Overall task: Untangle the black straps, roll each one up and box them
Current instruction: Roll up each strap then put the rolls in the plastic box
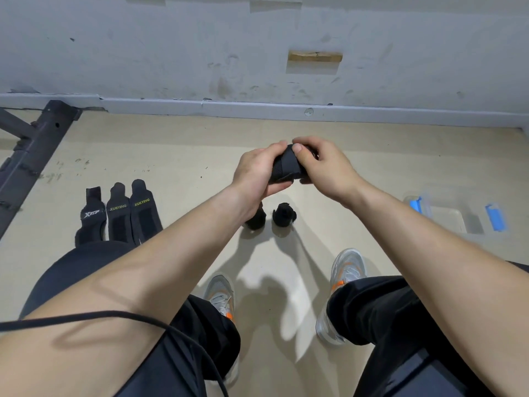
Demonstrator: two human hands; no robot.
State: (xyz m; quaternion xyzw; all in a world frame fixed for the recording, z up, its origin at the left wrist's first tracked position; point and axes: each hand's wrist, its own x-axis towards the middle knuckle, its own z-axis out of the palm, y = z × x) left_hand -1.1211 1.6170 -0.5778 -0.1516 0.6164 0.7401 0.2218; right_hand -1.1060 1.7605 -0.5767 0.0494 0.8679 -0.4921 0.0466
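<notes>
On the pale floor, the clear box with blue latches sits to the right, well apart from everything else. No black shows through its walls, so boxing looks not yet begun. At the left, three flat straps lie side by side, separated and straightened but unrolled; the untangling seems done for these, the rolling is not. In the middle, raised above the floor, the left hand and right hand both grip one black strap. The left fingers curl under the bundle and the right thumb presses on its top edge, so this one appears nearly wound. Just near of the hands, two rolled straps stand on the floor, the left one partly hidden by the left wrist. By this count two are finished, one is in hand, three remain, and every roll must then go into the box.
</notes>
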